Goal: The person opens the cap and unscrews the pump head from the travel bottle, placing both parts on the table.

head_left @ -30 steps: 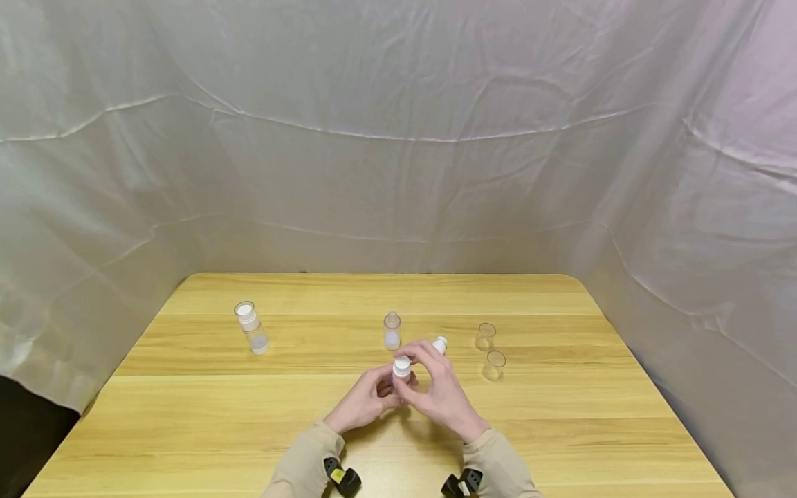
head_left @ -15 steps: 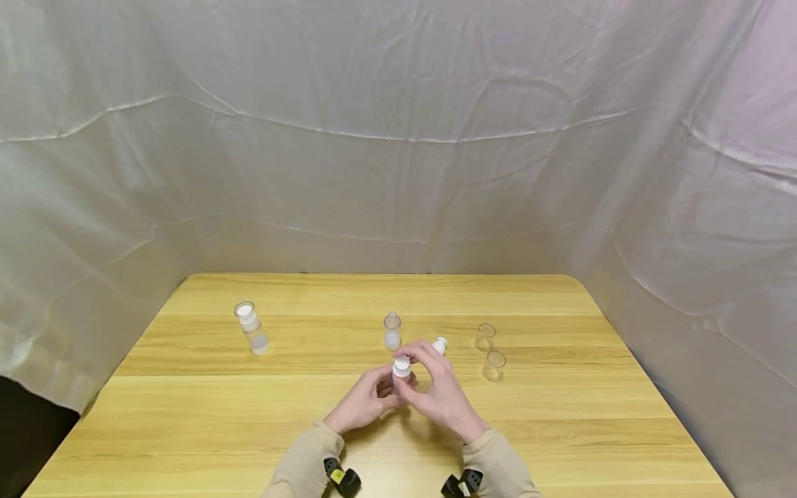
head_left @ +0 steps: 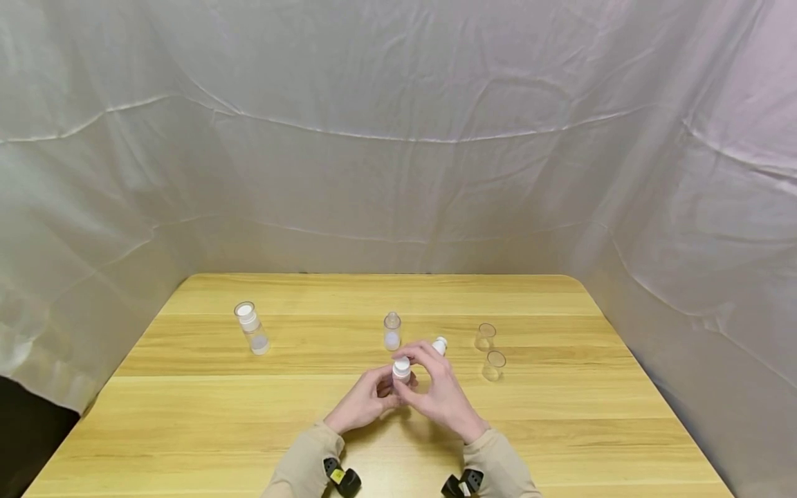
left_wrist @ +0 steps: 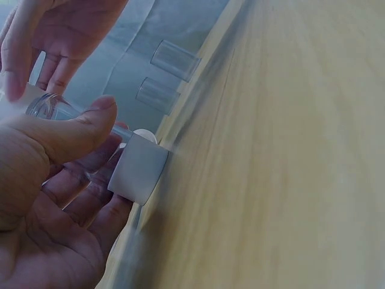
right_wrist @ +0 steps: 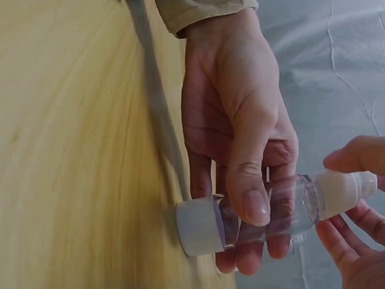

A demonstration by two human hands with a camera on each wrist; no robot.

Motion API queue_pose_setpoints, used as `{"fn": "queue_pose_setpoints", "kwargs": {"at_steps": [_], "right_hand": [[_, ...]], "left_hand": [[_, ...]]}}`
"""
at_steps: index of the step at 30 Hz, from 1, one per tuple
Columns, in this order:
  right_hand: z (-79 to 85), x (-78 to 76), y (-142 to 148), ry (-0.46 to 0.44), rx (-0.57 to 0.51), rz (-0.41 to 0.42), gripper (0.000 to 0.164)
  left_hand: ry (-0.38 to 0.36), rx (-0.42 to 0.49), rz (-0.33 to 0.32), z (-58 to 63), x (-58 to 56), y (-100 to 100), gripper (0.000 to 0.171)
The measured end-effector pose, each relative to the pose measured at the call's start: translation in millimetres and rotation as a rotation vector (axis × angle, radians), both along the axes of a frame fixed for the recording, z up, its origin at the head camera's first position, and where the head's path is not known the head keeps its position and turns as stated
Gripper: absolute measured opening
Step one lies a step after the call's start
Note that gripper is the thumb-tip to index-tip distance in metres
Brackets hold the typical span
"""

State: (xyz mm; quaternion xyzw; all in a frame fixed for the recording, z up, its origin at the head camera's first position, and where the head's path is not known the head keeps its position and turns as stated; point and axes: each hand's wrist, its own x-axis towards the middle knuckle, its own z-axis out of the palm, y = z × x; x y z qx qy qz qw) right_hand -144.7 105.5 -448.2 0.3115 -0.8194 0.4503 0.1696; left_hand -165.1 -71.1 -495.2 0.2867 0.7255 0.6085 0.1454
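A pump bottle is held between both hands. Its white top [head_left: 401, 366] faces up in the head view, and the right wrist view shows its clear body [right_wrist: 286, 208] and white base [right_wrist: 198, 227]. My left hand [head_left: 364, 400] grips the clear body, thumb across it. My right hand [head_left: 436, 387] pinches the white top between thumb and fingers. In the left wrist view the white base [left_wrist: 139, 168] is near the table, but whether they touch I cannot tell. A white piece [head_left: 441, 344] stands just behind my right hand, partly hidden.
Upright on the left of the wooden table [head_left: 187, 408] is a bottle with white top and clear cover [head_left: 252, 328]. A clear bottle [head_left: 392, 332] stands beyond the hands. Two clear caps, a farther one [head_left: 486, 337] and a nearer one [head_left: 495, 366], are at the right.
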Motion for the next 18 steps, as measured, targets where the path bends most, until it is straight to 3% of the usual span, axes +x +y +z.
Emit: {"fn": "queue_pose_setpoints", "kwargs": {"at_steps": [9, 18], "right_hand": [[-1.0, 0.0, -1.9, 0.037, -0.008, -0.023, 0.041], [-0.3, 0.7, -0.9, -0.014, -0.013, -0.016, 0.043]], "left_hand": [[-0.012, -0.005, 0.004, 0.6, 0.8, 0.1, 0.048], [-0.002, -0.007, 0.004, 0.7, 1.1, -0.8, 0.044]]}}
